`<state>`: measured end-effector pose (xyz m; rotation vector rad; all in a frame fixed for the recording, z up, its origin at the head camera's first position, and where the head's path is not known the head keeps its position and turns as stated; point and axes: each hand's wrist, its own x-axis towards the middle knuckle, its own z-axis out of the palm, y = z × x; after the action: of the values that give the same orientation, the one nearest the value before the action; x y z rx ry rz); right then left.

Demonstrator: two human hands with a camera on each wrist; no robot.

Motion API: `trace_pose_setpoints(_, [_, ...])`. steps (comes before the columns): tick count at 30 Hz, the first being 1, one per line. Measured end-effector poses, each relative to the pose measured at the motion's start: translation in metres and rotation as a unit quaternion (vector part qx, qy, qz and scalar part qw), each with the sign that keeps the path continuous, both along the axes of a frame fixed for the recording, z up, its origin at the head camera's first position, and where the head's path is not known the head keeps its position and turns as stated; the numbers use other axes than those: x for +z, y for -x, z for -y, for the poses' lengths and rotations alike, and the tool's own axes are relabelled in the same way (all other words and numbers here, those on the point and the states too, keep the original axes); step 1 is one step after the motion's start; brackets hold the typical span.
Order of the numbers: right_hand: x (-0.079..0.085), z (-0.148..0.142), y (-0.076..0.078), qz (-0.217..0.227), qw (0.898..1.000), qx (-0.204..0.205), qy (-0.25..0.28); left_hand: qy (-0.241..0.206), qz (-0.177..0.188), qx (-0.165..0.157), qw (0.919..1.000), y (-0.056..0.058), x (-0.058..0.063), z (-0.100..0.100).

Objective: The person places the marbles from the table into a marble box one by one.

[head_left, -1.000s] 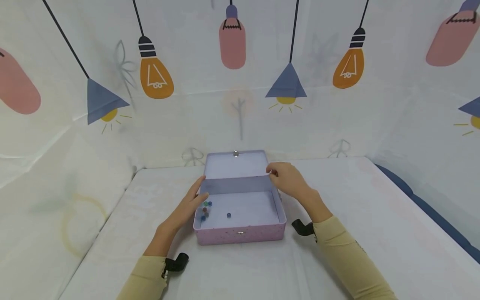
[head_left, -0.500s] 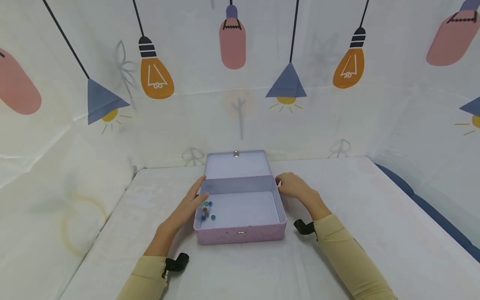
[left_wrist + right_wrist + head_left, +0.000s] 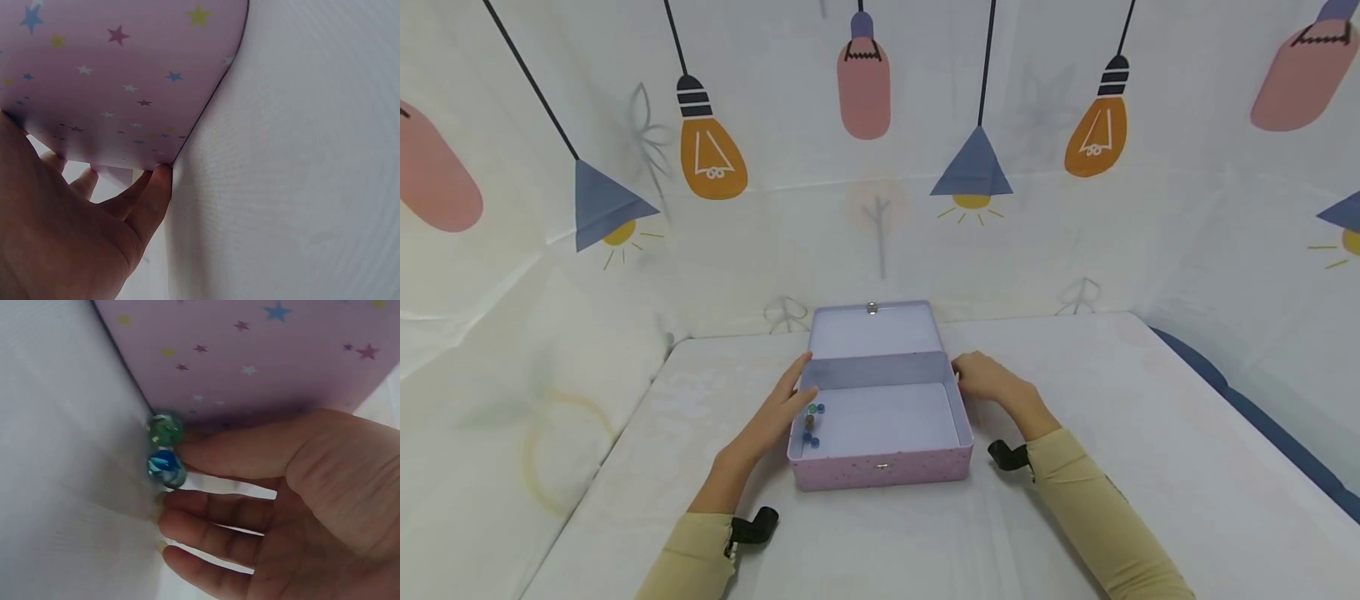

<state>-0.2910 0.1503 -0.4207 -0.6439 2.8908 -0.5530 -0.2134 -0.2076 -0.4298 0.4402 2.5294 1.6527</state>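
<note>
A pink tin box (image 3: 880,473) with stars stands with its lid (image 3: 876,331) raised at the back. Several small glass marbles (image 3: 815,442) lie along its left inner side. My left hand (image 3: 775,417) holds the box's left wall, thumb over the rim and fingers outside, around the back corner in the left wrist view. On the right, my right hand (image 3: 992,379) is low beside the box. In the right wrist view a green marble (image 3: 165,430) lies against the box's base, and a blue marble (image 3: 165,464) sits between my thumb and curled fingers, close to the tabletop.
White cloth covers the table (image 3: 880,542). Behind it hangs a white sheet (image 3: 880,225) printed with lamps and bulbs. A dark blue edge (image 3: 1247,408) shows at the far right. Black wrist cameras (image 3: 756,525) sit at both cuffs.
My right hand has come down from the lid's right side to the table beside the box. A blue marble has rolled left inside to the others. My left hand stays put.
</note>
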Motion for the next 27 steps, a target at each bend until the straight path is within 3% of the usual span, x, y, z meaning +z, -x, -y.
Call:
trace_pose_setpoints(10, [-0.002,0.001,0.000,-0.002,1.000,0.012,0.012,0.008,-0.019,0.005,0.9998,0.010,-0.017,0.006])
trace_pose_setpoints(15, [-0.005,-0.001,0.001,-0.005,1.000,0.014,0.018,0.017,-0.007,0.001,0.9998,-0.002,0.003,0.001])
trace_pose_setpoints(17, [-0.004,-0.001,0.001,-0.004,1.000,0.017,0.020,0.019,-0.008,0.000,0.9998,-0.002,0.004,0.001])
trace_pose_setpoints(22, [-0.001,-0.002,0.000,-0.005,1.000,0.019,0.021,0.010,-0.024,0.002,0.9997,0.011,-0.018,0.006])
trace_pose_setpoints(27, [0.002,-0.003,-0.001,-0.010,0.999,0.024,0.023,0.011,-0.031,0.002,0.9995,0.013,-0.021,0.007])
